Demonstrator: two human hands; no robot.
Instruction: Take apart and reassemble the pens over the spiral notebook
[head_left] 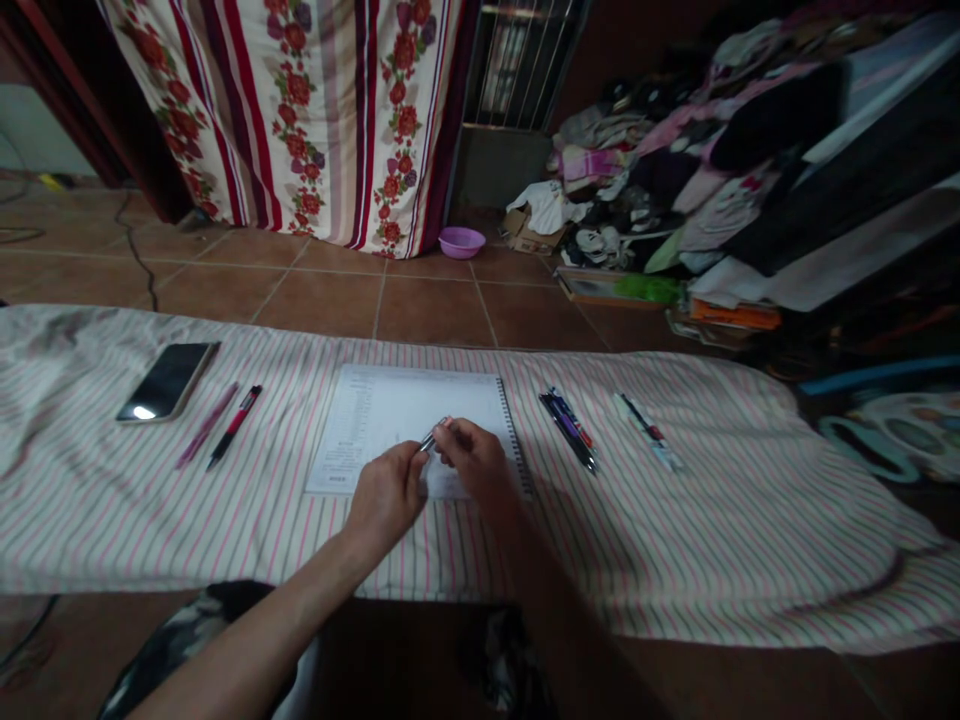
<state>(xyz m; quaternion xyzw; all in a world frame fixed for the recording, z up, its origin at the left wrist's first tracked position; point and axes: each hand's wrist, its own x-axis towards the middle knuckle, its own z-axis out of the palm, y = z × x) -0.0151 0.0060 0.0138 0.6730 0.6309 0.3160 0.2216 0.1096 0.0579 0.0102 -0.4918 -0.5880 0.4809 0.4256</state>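
Observation:
Over the notebook, my left hand point(388, 492) is closed around a slim pen point(429, 439) with a dark, silvery barrel. My right hand point(478, 458) pinches the far end of the same pen, close to my left fingers; much of the pen is hidden by both hands. Below them lies a spiral notebook point(450, 393) with a pale printed page, its binding on the right. To its right are several dark and purple pens point(568, 430) in a group, and a light-coloured pen point(649, 432) farther over. A red and black pen point(235, 425) and a purple pen point(208, 426) lie to the left.
A striped cloth point(720, 530) covers the low table. A phone point(169, 380) with a bright reflection rests at the left. Beyond the table are a tiled floor, a pink basin point(461, 242), a floral curtain point(330, 120) and heaped clothes point(675, 160).

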